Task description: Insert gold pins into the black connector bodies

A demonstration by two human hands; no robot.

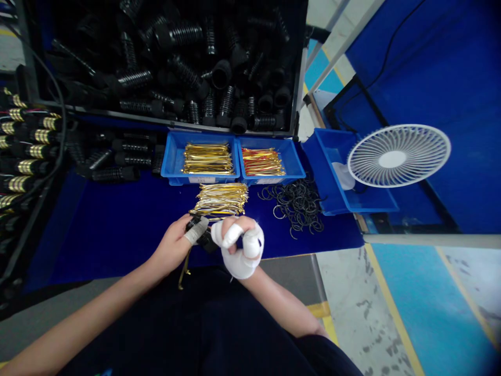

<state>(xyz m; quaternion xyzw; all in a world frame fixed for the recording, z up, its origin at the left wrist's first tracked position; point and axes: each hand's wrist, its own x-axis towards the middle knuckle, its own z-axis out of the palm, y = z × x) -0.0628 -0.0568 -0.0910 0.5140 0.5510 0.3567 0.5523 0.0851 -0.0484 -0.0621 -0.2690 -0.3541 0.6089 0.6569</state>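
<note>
My left hand [178,241], its thumb wrapped in light tape, is closed around a black cylindrical part [207,242]. Thin gold wires [183,271] hang below that hand. My right hand [239,245], in white wrapping that leaves some skin bare, has its fingers curled in beside the right end of the black part. Whatever lies between those fingers is hidden. Just beyond both hands lies a bundle of gold and white wires [222,200] on the blue table surface [105,219].
Two blue trays hold gold wires [207,159] and red-and-yellow wires [263,162]. Black rings [299,203] lie to their right, near a white fan [399,156] and a blue bin [332,196]. Behind stands a crate [135,119] of black ribbed parts; gold-banded parts [27,167] fill the left.
</note>
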